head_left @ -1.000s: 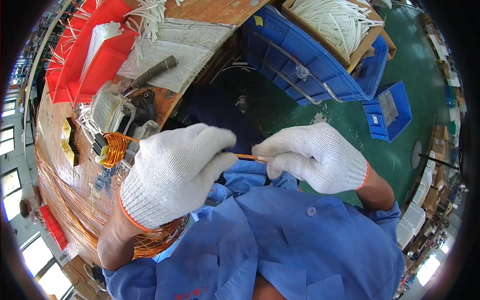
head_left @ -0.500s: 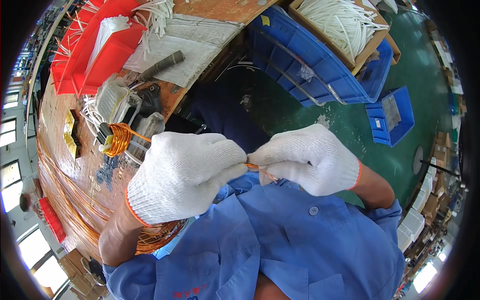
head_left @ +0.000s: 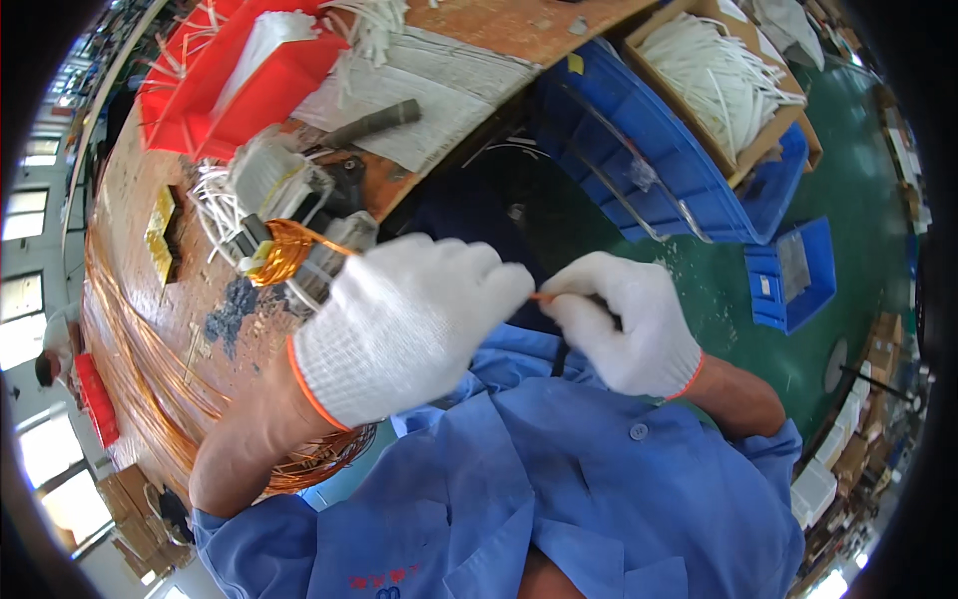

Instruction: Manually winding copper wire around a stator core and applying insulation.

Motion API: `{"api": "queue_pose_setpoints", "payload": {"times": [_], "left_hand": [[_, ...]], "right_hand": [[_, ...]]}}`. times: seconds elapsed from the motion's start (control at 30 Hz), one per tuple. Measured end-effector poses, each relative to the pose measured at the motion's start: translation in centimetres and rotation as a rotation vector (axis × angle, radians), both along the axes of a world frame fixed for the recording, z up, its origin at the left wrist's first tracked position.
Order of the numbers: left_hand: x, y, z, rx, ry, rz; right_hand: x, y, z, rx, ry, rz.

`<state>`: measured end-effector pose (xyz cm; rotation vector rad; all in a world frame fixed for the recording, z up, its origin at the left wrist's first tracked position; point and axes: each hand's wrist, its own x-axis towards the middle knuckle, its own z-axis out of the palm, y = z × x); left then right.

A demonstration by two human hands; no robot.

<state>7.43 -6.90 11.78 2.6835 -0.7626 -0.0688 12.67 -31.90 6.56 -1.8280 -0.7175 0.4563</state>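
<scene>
Head view: the left hand (head_left: 409, 324), in a white knitted glove with an orange cuff edge, is closed on an orange copper wire (head_left: 541, 297), its fingers bent together. The right hand (head_left: 627, 324), gloved alike, pinches the wire between thumb and forefinger; a short length shows in the gap between the hands, in front of the blue shirt (head_left: 599, 469). Whether the tip lies inside the right grip cannot be told. On the far side of the left hand, wire runs to a wound coil (head_left: 284, 252) resting on the wooden table (head_left: 130, 190). Near the coil lies a yellow block (head_left: 160, 235); beyond it stands a red bin (head_left: 299, 85). Loose copper strands (head_left: 140, 369) spread along the table's left side. Right of the table, a cardboard box (head_left: 679, 100) of white tubes (head_left: 714, 75) sits on a blue crate (head_left: 684, 175).
</scene>
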Motion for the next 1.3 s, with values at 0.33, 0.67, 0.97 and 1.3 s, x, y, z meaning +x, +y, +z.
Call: {"api": "queue_pose_setpoints", "payload": {"times": [0.33,0.67,0.97,1.3], "left_hand": [[-0.7,3.5,-0.3,0.03,-0.113,0.026],[-0.6,3.5,-0.9,-0.051,-0.141,0.028],[-0.7,3.7,-0.7,-0.008,-0.133,0.003],[-1.7,9.1,2.0,0.528,-0.34,0.031]], "right_hand": [[-0.4,3.0,-1.7,-0.012,-0.108,0.135],[2.0,0.6,1.6,-0.142,0.757,0.173],[1.1,5.6,1.6,-0.022,0.285,0.204],[1.1,5.8,3.9,-0.217,0.784,0.262]]}}
